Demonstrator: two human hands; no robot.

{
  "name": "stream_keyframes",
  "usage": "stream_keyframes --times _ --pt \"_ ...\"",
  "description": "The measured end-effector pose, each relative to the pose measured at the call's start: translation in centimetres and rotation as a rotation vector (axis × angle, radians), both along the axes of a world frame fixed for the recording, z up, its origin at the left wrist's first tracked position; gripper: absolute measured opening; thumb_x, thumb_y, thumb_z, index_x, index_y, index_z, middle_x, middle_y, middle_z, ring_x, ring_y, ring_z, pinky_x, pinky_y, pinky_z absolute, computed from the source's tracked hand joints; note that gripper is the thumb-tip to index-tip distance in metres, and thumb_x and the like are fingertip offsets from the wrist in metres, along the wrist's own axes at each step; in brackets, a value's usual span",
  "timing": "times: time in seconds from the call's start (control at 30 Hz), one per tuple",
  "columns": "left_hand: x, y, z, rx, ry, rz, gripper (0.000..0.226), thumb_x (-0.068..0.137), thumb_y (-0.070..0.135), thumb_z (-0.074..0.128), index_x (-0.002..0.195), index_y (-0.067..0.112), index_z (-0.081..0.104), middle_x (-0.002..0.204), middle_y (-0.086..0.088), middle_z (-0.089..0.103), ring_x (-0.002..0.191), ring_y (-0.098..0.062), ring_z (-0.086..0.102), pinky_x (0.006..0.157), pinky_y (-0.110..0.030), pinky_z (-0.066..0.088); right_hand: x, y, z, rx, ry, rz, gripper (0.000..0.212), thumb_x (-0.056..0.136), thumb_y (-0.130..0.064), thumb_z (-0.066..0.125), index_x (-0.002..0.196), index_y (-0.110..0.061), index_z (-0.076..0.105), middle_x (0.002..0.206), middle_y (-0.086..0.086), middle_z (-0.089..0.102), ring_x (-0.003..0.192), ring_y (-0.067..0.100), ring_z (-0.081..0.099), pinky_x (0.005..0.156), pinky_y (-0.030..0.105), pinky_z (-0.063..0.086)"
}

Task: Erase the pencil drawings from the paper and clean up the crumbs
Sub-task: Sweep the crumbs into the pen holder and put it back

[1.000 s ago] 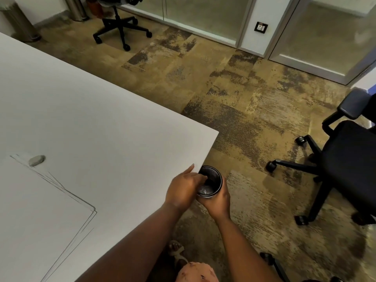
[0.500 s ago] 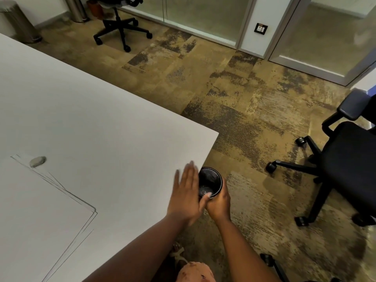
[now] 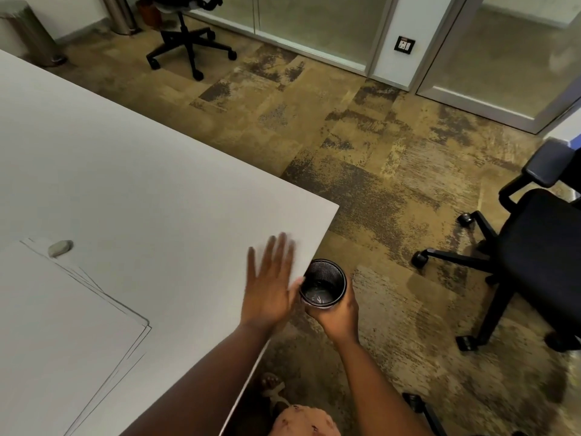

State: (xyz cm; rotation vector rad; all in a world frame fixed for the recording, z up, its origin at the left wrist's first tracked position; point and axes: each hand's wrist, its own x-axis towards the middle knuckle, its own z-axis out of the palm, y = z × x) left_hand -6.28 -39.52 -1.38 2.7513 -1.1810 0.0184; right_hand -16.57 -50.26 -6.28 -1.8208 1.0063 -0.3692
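Observation:
My right hand (image 3: pixel 338 313) grips a black mesh cup (image 3: pixel 323 283) just off the right edge of the white table (image 3: pixel 157 184), its rim about level with the tabletop. My left hand (image 3: pixel 270 284) lies flat and open on the table beside the cup, fingers spread and blurred by motion, thumb near the cup's rim. A stack of white paper sheets (image 3: pixel 56 335) covers the lower left of the table. A small grey eraser (image 3: pixel 60 247) rests by the stack's far corner. I cannot make out crumbs on the table.
A black office chair (image 3: pixel 534 262) stands on the carpet to the right. Another chair (image 3: pixel 188 36) is far back, with a metal bin (image 3: pixel 28 33) at the far left. Glass partitions line the back wall. My knee (image 3: pixel 305 423) shows below the table edge.
My left hand went from curled over the cup's rim to flat and open on the table, sliding away from the rim. The cup in my right hand stayed put.

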Motion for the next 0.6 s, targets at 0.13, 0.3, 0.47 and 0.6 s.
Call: stream_keyframes --times 0.13,0.3,0.47,0.6 --pt "1.0 2.5 -0.4 -0.061 0.141 0.488 0.092 0.084 0.063 -0.012 0.146 -0.002 0.008 0.154 -0.024 0.010 0.144 -0.034 0.007 0.115 -0.046 -0.009 0.1 0.2 -0.2 -0.003 0.014 0.002 0.095 0.048 -0.020 0.089 0.129 -0.017 0.040 0.126 0.010 0.056 0.116 0.026 0.051 0.098 0.040 0.046" --pt "-1.4 2.5 -0.3 -0.049 0.277 0.574 0.101 0.081 0.067 -0.013 0.143 -0.008 0.016 0.150 -0.031 0.015 0.142 -0.041 0.013 0.115 -0.052 0.002 0.0 0.7 -0.3 -0.030 -0.007 0.015 0.093 0.049 -0.019 0.089 0.128 -0.015 0.040 0.125 0.011 0.057 0.114 0.027 0.053 0.094 0.032 0.045" --pt "-3.9 1.2 0.1 -0.072 0.365 0.295 0.107 0.062 0.069 -0.035 0.144 0.003 -0.016 0.149 -0.012 -0.026 0.142 -0.024 -0.022 0.112 -0.034 -0.021 0.0 1.1 0.1 -0.039 0.004 0.012 0.093 0.049 -0.021 0.089 0.128 -0.015 0.040 0.122 0.011 0.058 0.110 0.024 0.054 0.089 0.029 0.046" --pt "-3.9 0.7 0.4 -0.066 0.413 0.141 0.094 0.066 0.070 -0.026 0.136 0.008 -0.028 0.144 -0.007 -0.035 0.137 -0.019 -0.031 0.111 -0.029 -0.024 -0.2 1.3 -0.1 -0.030 0.015 0.009 0.088 0.055 -0.026 0.085 0.129 -0.013 0.038 0.121 0.012 0.058 0.109 0.025 0.056 0.087 0.027 0.045"
